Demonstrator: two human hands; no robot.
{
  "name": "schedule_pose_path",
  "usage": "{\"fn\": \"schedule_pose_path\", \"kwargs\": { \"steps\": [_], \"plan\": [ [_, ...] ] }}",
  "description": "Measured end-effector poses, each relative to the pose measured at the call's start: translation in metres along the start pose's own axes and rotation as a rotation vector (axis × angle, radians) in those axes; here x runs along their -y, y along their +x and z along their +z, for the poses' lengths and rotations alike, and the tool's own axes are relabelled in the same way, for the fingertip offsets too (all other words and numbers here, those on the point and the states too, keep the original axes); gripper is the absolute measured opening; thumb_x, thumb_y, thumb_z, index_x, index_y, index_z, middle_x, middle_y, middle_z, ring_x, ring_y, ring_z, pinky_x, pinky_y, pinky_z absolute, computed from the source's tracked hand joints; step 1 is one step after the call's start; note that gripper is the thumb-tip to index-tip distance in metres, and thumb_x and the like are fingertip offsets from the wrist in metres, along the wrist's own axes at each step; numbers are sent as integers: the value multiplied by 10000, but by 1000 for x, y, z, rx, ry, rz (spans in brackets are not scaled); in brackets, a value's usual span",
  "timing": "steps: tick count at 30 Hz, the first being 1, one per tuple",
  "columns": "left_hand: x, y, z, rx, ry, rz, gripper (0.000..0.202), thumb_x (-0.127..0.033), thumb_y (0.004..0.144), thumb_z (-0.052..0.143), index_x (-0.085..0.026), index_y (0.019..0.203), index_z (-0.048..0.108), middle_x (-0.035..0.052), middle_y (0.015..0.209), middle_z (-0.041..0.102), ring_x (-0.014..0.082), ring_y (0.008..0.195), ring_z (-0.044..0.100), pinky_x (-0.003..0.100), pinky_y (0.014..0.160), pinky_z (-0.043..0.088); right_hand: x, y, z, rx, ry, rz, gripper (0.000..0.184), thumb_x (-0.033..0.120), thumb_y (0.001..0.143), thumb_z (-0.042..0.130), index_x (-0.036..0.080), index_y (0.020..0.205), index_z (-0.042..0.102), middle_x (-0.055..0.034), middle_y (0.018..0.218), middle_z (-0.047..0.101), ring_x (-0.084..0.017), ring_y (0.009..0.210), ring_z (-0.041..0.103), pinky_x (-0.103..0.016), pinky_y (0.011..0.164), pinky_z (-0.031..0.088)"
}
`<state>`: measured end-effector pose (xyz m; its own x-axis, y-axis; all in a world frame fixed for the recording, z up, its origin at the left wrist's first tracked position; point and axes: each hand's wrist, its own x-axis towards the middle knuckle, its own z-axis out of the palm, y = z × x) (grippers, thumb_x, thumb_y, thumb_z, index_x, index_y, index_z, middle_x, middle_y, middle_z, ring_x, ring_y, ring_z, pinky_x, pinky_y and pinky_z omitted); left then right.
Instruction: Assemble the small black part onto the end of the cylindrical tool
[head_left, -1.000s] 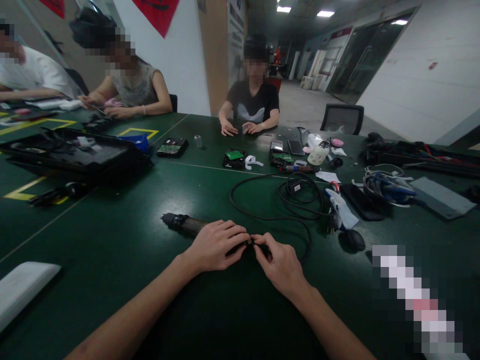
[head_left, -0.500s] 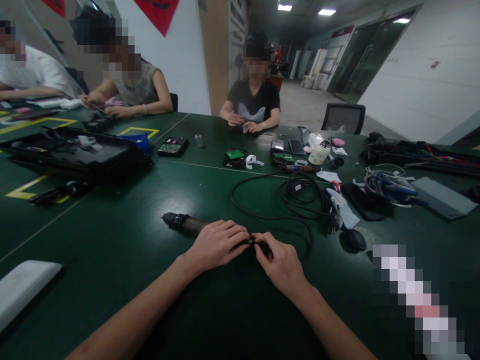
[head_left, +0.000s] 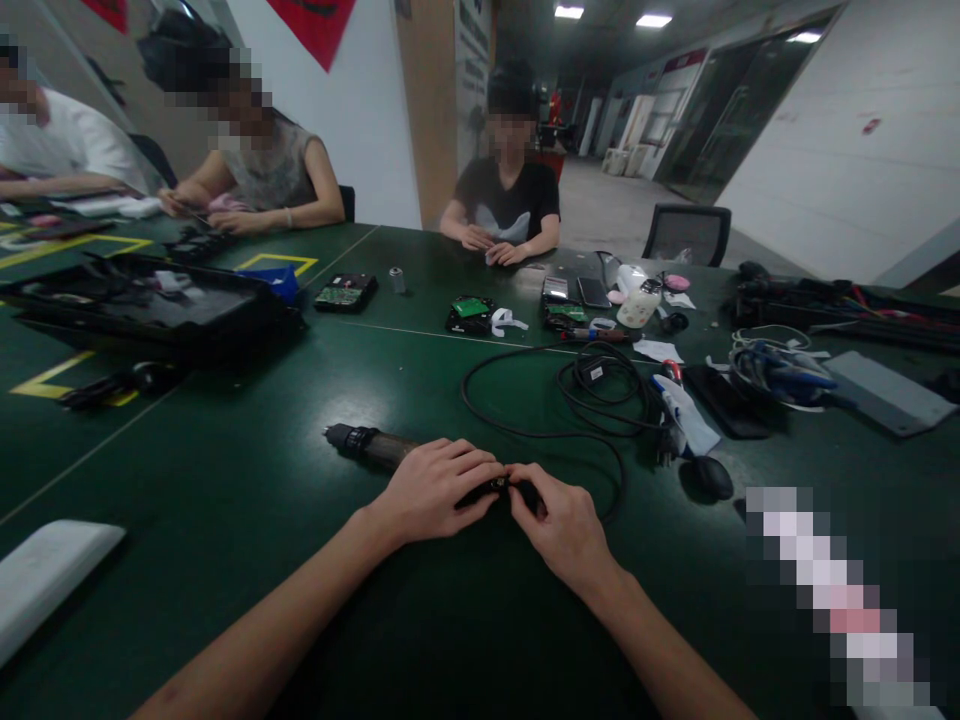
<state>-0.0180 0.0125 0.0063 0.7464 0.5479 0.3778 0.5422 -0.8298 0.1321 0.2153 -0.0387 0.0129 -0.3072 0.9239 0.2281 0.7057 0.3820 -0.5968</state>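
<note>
An electric screwdriver (head_left: 382, 449) lies slantwise on the green table, its dark tip pointing left. My left hand (head_left: 442, 485) is wrapped round its rear half, with the black tail end showing past the fingers. Right beside that end, my right hand (head_left: 559, 515) pinches the black cable plug (head_left: 527, 492) between thumb and fingers. The fingertips of both hands nearly meet there. Whether the plug sits fully in the screwdriver cannot be made out. From the plug's side a black cable (head_left: 621, 470) curves away to a loose coil behind my right hand.
A black tray (head_left: 150, 330) holds loose parts on the left. Hard drives (head_left: 471, 312), a white cup (head_left: 639, 305) and a phone (head_left: 594, 293) stand farther back. To the right are a computer mouse (head_left: 706, 479) and a grey plate (head_left: 889, 393). Several people sit around the table.
Both hands stay nearly in place. My left fingertips have shifted slightly to the right, closer to the right hand, at the screwdriver's tail end.
</note>
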Motion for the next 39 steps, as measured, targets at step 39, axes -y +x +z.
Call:
{"fn": "schedule_pose_path", "kwargs": {
  "steps": [39],
  "plan": [
    [-2,2,-2,-18,4,13,254,-354,1033,523,-253,1225,656,19,1205,716,179,1035,672,339,826,500,1,3,0,-21,-15,5,171,256,988,584,261,1131,677,-14,1070,777,-185,772,739,-283,667,541]
  ]
}}
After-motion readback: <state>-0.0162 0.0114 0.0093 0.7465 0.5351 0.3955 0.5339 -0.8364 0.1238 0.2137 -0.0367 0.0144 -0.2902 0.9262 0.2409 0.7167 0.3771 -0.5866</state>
